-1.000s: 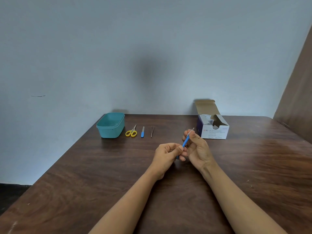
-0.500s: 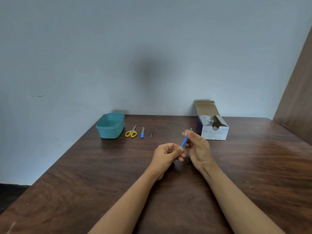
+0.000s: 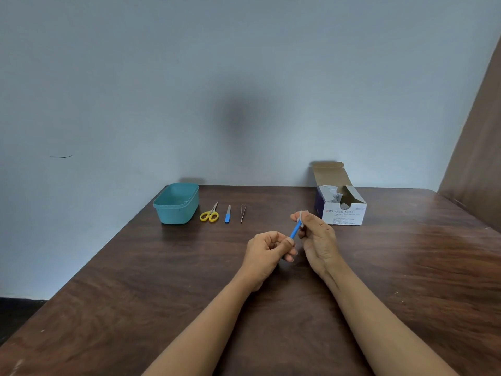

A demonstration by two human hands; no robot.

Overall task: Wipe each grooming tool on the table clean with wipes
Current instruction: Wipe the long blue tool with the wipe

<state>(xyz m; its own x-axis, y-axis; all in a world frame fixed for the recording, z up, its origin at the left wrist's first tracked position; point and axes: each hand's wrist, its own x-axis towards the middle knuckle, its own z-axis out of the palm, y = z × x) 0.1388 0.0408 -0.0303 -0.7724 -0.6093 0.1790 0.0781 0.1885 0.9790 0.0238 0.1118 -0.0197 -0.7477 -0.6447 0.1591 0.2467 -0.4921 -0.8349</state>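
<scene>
Blue-handled tool [image 3: 295,231] slants above the wooden counter [image 3: 162,280], its lower end pinched in the grip of the left hand [image 3: 267,251]; the grip of the right hand [image 3: 318,240] pinches a pale wipe [image 3: 300,215] round its tip.

A dark wooden table [image 3: 406,267] carries a row of items near its far edge: a teal plastic tub [image 3: 176,215] at left, then yellow-handled scissors [image 3: 210,214], a blue-handled nail file [image 3: 227,214] and tweezers [image 3: 243,213] side by side. Well apart to the right stands an open box of alcohol swabs [image 3: 344,213].
</scene>
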